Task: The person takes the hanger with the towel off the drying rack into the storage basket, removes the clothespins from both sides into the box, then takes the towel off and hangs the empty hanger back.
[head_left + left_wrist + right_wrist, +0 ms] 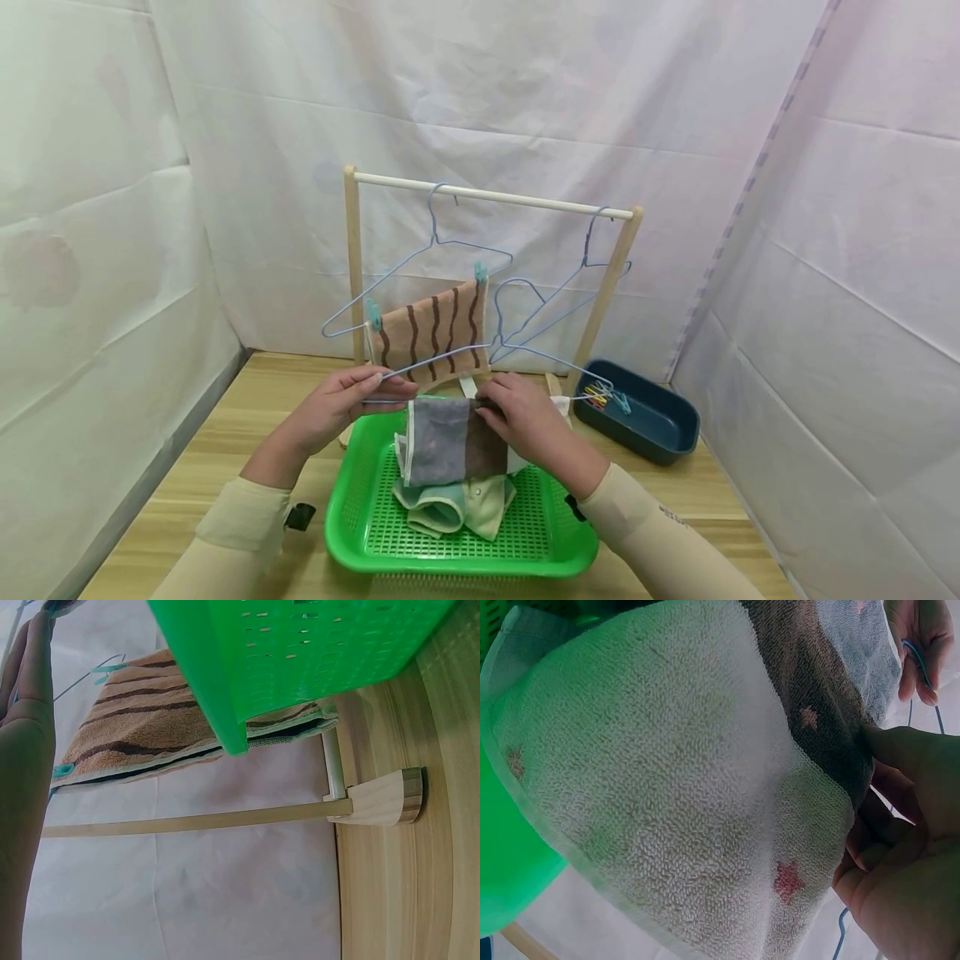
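A blue wire hanger (442, 358) is held up over the green basket (347, 508), its left corner gripped between the thumb and fingers of my left hand (337, 407). Over its lower bar hangs a grey, brown and white towel (438, 442). My right hand (528, 417) pinches the top edge of this towel near its brown band. In the right wrist view the towel's white part (667, 772) fills the middle, with the right thumb and fingers (904, 750) at the brown stripe. Beneath it, a folded green and cream cloth (450, 504) lies in the basket.
Behind stands a wooden rack with a white rail (495, 197). A brown striped towel (431, 329) hangs there from a hanger by teal clips (481, 272). Another blue hanger (585, 265) hangs at right. A dark blue bin (675, 429) with several coloured clips (597, 394) sits right.
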`<state>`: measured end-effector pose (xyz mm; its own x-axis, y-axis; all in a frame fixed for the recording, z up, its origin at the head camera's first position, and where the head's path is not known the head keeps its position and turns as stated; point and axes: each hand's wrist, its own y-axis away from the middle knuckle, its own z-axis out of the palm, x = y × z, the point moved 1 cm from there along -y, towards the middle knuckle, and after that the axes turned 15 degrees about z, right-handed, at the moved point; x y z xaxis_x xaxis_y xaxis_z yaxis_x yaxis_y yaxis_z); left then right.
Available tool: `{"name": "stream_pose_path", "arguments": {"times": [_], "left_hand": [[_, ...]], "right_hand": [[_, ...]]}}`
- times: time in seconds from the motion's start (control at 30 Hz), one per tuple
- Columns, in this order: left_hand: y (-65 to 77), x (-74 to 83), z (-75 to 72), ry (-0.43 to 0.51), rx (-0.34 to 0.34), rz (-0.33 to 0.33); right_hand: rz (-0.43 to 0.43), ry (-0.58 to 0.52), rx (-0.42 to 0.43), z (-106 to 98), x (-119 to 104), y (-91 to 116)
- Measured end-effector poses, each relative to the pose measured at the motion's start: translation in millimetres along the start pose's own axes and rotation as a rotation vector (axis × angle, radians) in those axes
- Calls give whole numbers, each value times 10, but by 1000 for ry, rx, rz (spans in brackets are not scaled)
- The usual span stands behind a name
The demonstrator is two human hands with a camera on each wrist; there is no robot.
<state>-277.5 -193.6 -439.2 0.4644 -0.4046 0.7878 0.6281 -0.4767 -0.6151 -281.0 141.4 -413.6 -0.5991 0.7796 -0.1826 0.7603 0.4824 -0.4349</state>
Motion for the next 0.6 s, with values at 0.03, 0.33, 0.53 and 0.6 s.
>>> {"name": "stream_pose_path", "arguments": {"times": [0.03, 0.33, 0.53, 0.6], "left_hand": [[0, 1, 1, 2, 0, 1], [17, -22, -17, 7, -6, 3], [22, -34, -27, 3, -8, 7], [24, -39, -32, 1, -13, 13]], "right_hand": [[-2, -4, 3, 1, 0, -2], [-36, -91, 34, 9, 4, 1], [-19, -120, 17, 20, 12, -15], [-11, -122, 10, 21, 11, -19]]}}
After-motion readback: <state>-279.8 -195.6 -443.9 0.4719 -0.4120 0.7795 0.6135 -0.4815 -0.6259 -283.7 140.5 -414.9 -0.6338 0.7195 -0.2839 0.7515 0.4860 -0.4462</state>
